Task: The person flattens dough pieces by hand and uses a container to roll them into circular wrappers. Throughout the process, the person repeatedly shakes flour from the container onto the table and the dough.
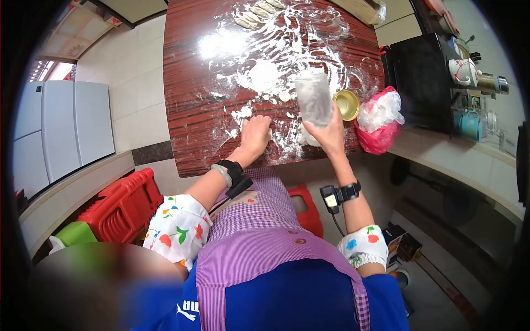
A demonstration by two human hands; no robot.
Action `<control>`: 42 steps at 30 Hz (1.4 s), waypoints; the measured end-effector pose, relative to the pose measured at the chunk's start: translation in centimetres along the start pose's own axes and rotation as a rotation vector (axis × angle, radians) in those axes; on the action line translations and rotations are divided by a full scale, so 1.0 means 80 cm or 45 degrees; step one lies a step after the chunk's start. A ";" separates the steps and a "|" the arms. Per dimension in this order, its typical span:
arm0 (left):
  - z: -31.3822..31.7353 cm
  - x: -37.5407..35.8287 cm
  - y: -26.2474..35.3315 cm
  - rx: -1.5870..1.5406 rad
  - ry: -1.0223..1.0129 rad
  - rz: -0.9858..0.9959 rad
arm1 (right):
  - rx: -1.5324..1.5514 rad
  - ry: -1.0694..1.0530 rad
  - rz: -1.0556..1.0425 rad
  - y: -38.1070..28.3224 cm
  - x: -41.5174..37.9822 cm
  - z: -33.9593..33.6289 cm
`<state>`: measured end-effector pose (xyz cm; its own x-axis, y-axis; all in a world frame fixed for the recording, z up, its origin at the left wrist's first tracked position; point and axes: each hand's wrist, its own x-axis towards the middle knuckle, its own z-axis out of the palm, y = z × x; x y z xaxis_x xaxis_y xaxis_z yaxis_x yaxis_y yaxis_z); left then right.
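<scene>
My right hand (330, 132) is wrapped round the lower end of a translucent, flour-dusted cylinder (313, 98), perhaps a bottle or jar, held over the table. Fingers curled down, my left hand (255, 137) rests near the table's front edge; a bit of something pale shows beside it, mostly hidden. White flour (298, 47) is smeared across the dark red wooden table (190, 105). A flat, round white patch (264, 74), perhaps rolled dough, lies beyond my hands, with a small pale lump (284, 96) nearby. Several dumpling-like pieces (255, 15) sit at the far side.
A gold-coloured tin (346, 105) stands right of the cylinder. Beside it, a pink plastic bag (375, 138) holds a white bag. Red stools (118, 204) are stacked at lower left; another red stool (305, 208) is under the table edge. A black cabinet (419, 83) stands to the right.
</scene>
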<state>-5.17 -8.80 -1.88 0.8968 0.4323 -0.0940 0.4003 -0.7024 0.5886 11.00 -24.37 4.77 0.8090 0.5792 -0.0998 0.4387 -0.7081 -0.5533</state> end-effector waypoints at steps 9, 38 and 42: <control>-0.033 0.000 -0.068 -0.556 0.227 -0.586 | 0.324 -0.018 0.305 0.042 -0.067 0.007; -0.124 0.067 -0.091 0.345 0.561 -0.322 | -0.593 -0.326 -0.961 -0.166 0.085 0.120; -0.099 -0.056 -0.062 0.167 0.371 -0.076 | -0.431 -0.216 -1.114 -0.133 -0.016 0.093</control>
<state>-12.64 -2.78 1.99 0.7866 0.6057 0.1199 0.4885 -0.7293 0.4791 2.36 -14.57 4.66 0.0841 0.9912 0.1026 0.9731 -0.0595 -0.2224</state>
